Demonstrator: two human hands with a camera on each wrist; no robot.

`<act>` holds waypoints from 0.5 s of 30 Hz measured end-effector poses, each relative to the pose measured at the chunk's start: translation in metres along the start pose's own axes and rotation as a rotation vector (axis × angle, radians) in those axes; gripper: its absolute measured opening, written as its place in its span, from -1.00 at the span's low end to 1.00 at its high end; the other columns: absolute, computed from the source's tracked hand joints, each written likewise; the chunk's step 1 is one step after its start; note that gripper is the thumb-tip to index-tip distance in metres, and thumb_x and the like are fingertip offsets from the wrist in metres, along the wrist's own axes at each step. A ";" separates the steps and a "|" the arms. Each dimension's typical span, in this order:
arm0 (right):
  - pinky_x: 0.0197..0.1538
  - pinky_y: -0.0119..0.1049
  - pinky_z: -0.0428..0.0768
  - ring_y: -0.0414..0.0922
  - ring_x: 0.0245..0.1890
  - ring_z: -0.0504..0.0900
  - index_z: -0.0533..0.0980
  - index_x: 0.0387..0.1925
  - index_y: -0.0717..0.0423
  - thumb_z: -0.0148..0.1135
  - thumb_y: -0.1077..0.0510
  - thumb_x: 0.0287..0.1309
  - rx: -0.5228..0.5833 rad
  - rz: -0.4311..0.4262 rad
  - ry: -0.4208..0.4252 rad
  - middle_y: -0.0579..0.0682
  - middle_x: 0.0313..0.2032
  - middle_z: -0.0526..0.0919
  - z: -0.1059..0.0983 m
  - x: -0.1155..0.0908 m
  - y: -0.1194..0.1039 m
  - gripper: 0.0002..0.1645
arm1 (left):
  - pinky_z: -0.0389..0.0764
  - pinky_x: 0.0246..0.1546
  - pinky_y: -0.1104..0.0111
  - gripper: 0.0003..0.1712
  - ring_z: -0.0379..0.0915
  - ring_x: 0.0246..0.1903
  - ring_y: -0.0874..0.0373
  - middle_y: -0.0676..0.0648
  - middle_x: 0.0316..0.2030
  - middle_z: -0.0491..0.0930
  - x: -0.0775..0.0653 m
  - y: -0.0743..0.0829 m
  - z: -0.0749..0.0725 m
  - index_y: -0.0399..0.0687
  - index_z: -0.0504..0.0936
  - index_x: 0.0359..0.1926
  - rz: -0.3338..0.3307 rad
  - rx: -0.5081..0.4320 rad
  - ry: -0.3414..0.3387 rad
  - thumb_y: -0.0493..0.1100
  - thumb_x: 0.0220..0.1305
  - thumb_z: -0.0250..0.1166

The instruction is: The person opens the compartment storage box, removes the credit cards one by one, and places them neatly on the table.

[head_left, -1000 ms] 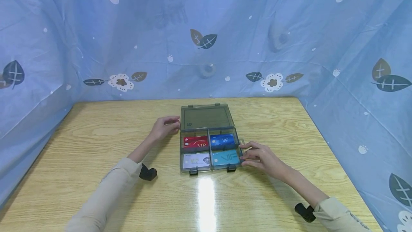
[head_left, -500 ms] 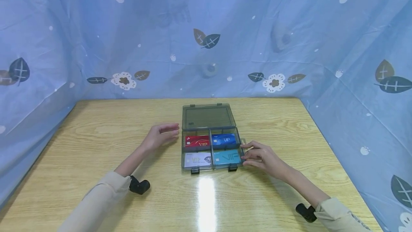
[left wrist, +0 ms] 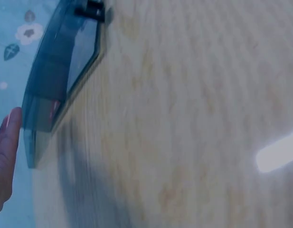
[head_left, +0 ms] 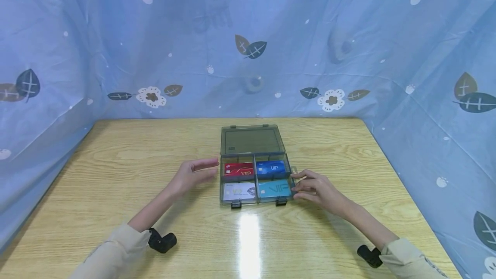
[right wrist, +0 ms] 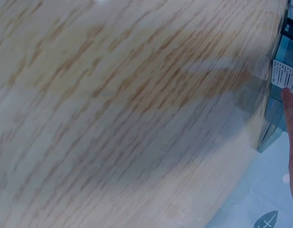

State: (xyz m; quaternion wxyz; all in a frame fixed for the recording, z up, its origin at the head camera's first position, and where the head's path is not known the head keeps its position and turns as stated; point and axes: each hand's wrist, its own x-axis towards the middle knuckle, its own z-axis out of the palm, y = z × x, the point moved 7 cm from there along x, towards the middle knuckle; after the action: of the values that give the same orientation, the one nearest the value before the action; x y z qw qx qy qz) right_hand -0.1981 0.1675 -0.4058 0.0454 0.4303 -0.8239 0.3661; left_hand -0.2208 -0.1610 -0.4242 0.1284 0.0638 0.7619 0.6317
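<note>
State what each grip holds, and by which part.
Nothing is held: the left grip is beside the box, and the right grip only touches its right side.

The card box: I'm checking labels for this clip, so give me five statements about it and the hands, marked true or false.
1. The box has its lid open. True.
2. The red card lies far right in the box. False: it lies far left; the blue card is far right.
3. The white card lies near left, beside the teal card. True.
4. The left hand holds a card. False: it holds none and is by the box's left side.
5. The right hand is at the box's right side. True.
</note>
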 end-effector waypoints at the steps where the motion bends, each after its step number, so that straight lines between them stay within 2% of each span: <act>1: -0.25 -0.44 0.64 0.00 -0.21 0.68 0.68 -0.38 0.12 0.41 0.33 -0.03 0.003 0.000 -0.001 0.20 -0.08 0.57 0.000 0.000 0.000 -0.88 | 0.55 0.02 0.29 -0.49 0.52 0.06 -0.07 -0.27 0.18 0.47 -0.003 0.000 0.002 -0.34 0.47 0.20 -0.008 0.001 -0.002 -0.23 0.26 0.30; 9: -0.24 -0.44 0.64 -0.08 -0.25 0.70 0.68 -0.37 0.13 0.42 0.32 -0.03 0.016 -0.004 0.000 0.23 -0.05 0.56 0.001 -0.001 0.001 -0.87 | 0.50 0.09 0.22 -0.47 0.46 0.13 -0.05 -0.23 0.17 0.49 -0.020 0.001 0.018 -0.30 0.49 0.20 -0.043 0.004 -0.035 -0.18 0.25 0.32; 15: -0.25 -0.44 0.64 -0.10 -0.26 0.70 0.68 -0.37 0.12 0.42 0.34 -0.04 0.013 -0.019 0.008 0.22 -0.07 0.56 0.001 -0.001 0.001 -0.87 | 0.54 0.05 0.25 -0.47 0.52 0.07 -0.03 -0.26 0.16 0.49 -0.035 -0.001 0.023 -0.31 0.50 0.18 -0.057 0.010 -0.059 -0.14 0.24 0.33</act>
State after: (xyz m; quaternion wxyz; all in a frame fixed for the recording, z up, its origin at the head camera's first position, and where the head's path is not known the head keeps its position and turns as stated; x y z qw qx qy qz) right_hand -0.1982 0.1684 -0.4074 0.0494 0.4368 -0.8173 0.3726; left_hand -0.1809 -0.1485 -0.4250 0.1683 0.0613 0.7623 0.6219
